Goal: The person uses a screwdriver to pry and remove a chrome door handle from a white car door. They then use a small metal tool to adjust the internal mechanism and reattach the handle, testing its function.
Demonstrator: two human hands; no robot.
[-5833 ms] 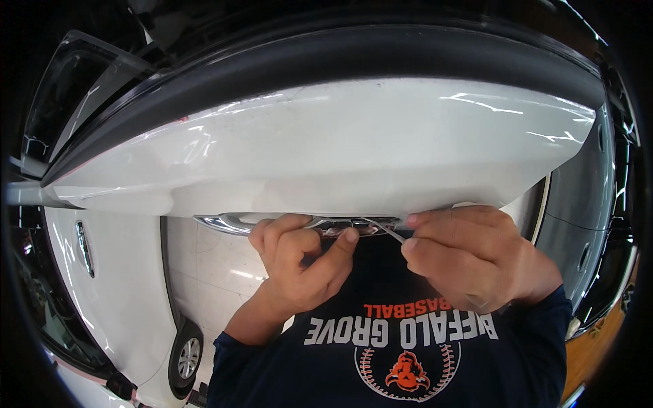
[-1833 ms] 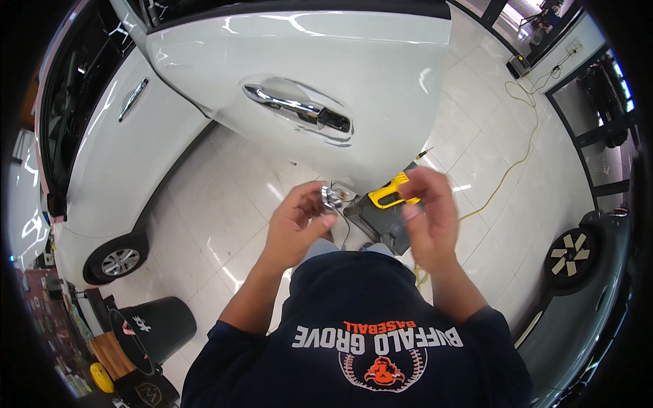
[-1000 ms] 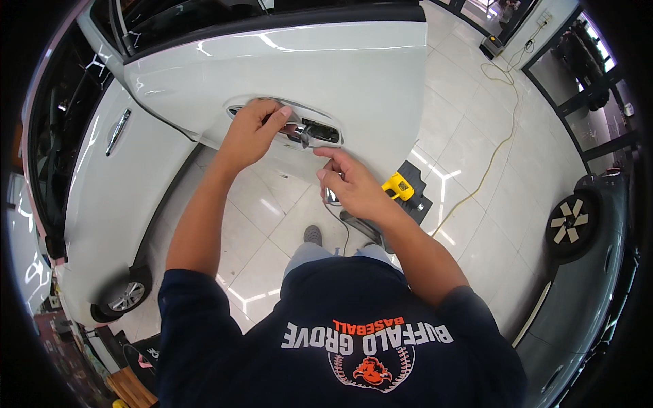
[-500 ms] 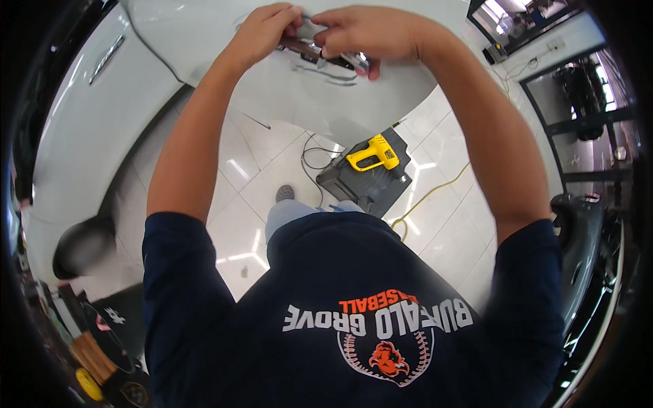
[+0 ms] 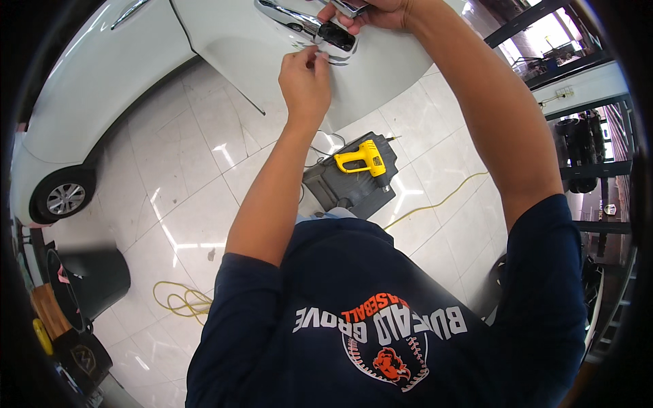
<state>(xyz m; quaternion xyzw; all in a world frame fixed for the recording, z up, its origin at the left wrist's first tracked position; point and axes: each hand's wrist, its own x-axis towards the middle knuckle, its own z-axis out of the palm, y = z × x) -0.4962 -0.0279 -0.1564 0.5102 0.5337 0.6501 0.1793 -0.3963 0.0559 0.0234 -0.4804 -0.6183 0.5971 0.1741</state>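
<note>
A chrome door handle (image 5: 289, 17) is mounted on the white car door (image 5: 238, 58) at the top, with a glossy dark section (image 5: 337, 35) at its right end. Just below it, my left hand (image 5: 306, 85) is closed in a pinch, fingertips close to the handle's lower edge. What those fingers hold, if anything, is too small to make out. Above the handle's right end, my right hand (image 5: 374, 15) grips a small chrome trim piece (image 5: 350, 8), partly covered by the fingers and cut off by the picture's upper edge.
A yellow heat gun (image 5: 364, 160) lies on a dark grey plastic stand (image 5: 347, 194) below the door. A yellow cord (image 5: 442, 197) crosses the tiled floor, coiling at the left. A black bin (image 5: 102, 275) stands near the car's wheel (image 5: 64, 197). A thin rod (image 5: 252, 102) juts from the door's edge.
My left hand has come down from above the handle to below it. My right hand has risen with the chrome piece, uncovering the dark section. The view has shifted, showing more floor at the left.
</note>
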